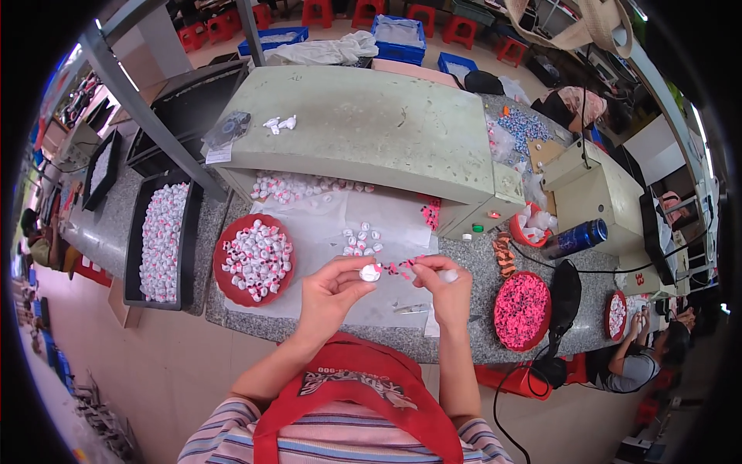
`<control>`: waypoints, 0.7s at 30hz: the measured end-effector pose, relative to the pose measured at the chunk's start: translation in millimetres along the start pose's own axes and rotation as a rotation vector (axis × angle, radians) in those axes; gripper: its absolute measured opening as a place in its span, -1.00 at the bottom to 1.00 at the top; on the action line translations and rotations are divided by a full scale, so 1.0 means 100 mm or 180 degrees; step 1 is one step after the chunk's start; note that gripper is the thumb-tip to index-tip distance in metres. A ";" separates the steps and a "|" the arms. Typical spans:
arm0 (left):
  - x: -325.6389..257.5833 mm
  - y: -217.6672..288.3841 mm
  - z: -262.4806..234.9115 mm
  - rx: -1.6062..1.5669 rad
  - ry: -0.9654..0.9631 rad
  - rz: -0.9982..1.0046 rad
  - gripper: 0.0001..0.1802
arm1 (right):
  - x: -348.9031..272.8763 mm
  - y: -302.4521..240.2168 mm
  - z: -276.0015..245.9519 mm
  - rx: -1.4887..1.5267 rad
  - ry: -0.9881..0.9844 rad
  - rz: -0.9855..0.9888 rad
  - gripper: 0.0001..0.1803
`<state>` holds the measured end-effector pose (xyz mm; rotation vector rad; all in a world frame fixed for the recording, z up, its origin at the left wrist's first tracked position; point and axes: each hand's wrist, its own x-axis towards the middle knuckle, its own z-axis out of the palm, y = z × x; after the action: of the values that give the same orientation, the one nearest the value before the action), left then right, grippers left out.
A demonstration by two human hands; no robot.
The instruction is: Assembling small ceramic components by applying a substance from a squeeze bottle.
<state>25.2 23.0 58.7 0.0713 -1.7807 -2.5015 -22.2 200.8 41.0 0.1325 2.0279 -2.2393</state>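
Pieces (362, 236) lie on the sheet (398, 216) between left plate (219, 267) and right bowl (549, 312).

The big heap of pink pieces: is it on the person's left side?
No, the heap of pink pieces lies to the right of the person's right hand.

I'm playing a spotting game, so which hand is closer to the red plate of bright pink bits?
Right hand. It's a little way left of the red plate, not touching it. The left hand is farther left, on the other side of the right hand.
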 end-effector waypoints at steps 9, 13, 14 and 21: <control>-0.03 0.04 0.03 0.0159 -0.0192 0.0471 -0.62 | -0.32 -0.35 0.40 -0.0141 -0.0378 -0.0681 -0.88; -0.05 0.13 0.06 0.0146 -0.0270 0.0431 -0.60 | -0.34 -0.28 0.38 0.0014 -0.0320 -0.0372 -0.86; -0.06 0.20 0.09 -0.0052 -0.0346 0.0206 -0.62 | -0.35 -0.24 0.38 0.0059 -0.0277 -0.0513 -0.85; -0.05 0.23 0.02 -0.0496 -0.0472 -0.0287 -0.69 | -0.44 -0.34 0.39 0.0195 -0.0429 -0.0427 -0.78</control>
<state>30.9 17.6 81.2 -0.0448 -1.6595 -2.7673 16.6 166.1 84.9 -0.1498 1.9532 -2.3195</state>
